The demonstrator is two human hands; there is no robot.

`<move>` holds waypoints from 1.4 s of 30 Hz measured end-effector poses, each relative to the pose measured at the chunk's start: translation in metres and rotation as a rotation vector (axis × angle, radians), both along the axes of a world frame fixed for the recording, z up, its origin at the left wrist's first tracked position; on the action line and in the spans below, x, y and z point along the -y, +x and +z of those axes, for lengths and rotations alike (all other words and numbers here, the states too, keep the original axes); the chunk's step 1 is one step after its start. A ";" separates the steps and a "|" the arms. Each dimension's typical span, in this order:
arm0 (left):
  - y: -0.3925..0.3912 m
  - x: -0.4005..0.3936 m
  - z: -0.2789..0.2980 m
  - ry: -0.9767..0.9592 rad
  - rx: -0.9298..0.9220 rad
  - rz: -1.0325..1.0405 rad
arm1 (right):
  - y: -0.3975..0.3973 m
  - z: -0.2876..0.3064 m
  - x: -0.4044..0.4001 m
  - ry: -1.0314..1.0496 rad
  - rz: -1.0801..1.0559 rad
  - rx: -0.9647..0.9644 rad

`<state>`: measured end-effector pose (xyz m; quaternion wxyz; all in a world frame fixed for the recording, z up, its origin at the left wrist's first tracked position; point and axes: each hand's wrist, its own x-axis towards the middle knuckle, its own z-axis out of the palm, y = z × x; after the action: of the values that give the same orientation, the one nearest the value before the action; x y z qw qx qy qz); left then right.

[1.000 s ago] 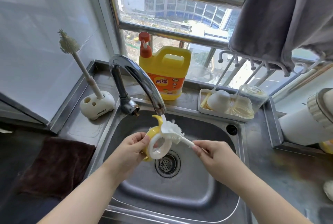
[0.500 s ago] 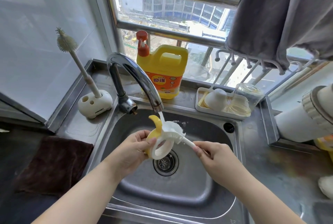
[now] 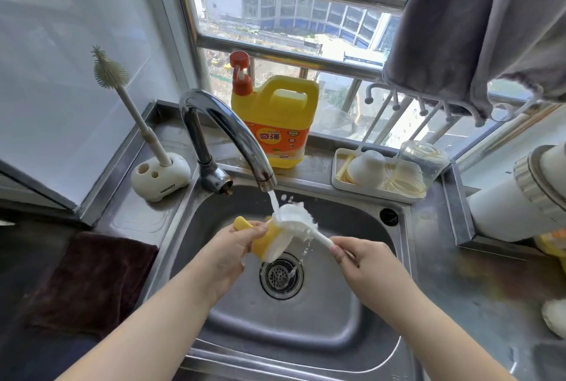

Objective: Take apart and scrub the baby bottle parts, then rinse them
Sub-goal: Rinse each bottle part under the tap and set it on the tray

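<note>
Over the steel sink, my left hand grips a yellow and white bottle collar with handles. My right hand holds the white handle of a bottle brush, whose bristle head lies against the collar's top. Water runs from the chrome tap onto the brush and collar and drips to the drain. A white tray behind the sink carries other bottle parts: a white cap, a clear bottle and yellowish rings.
A yellow detergent jug with a red pump stands on the ledge behind the tap. A spiky brush in a white stand is at the left. A dark cloth lies left of the sink. Grey towels hang upper right.
The collar has turned in my left hand, so its ring opening no longer faces me. The brush head moved up onto the collar's top under the running water.
</note>
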<state>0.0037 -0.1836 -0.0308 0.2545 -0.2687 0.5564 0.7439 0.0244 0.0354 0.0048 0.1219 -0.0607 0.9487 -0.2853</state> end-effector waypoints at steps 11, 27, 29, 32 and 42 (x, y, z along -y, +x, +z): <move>0.003 0.017 0.009 0.114 -0.015 -0.188 | -0.002 0.001 0.003 -0.039 0.061 0.017; 0.007 0.013 0.013 -0.032 -0.254 -0.204 | -0.016 0.001 0.006 0.009 0.046 -0.007; 0.007 0.016 0.011 -0.002 -0.279 -0.224 | -0.014 0.001 0.007 -0.044 0.037 0.004; 0.005 0.026 0.012 0.032 -0.291 -0.292 | -0.012 0.004 0.004 -0.097 0.053 0.027; 0.000 0.018 0.011 -0.014 -0.310 -0.337 | -0.011 0.002 0.001 -0.102 0.057 0.031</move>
<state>0.0040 -0.2016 -0.0193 0.2849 -0.0563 0.6312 0.7192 0.0133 0.0345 0.0069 0.1415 -0.0892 0.9288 -0.3306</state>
